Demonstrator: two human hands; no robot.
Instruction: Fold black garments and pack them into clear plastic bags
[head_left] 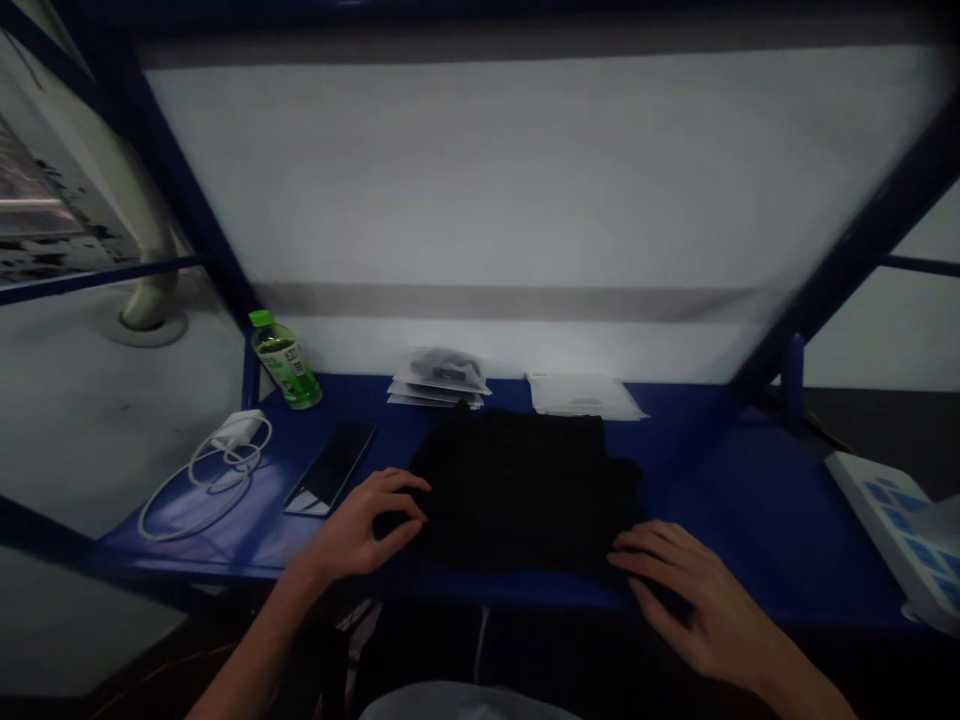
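Black cloth [525, 490] lies heaped on the middle of the blue worktop [750, 510]. The left hand [367, 525] curls against its edge, fingers half closed; the right hand [679, 595] rests spread open on its near corner

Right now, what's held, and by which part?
Left hand and right hand touch the black folded cloth at its near corners; any grip cannot be told.

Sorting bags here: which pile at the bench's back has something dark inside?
The clear plastic bags, left; the flat packet to their right looks all white.
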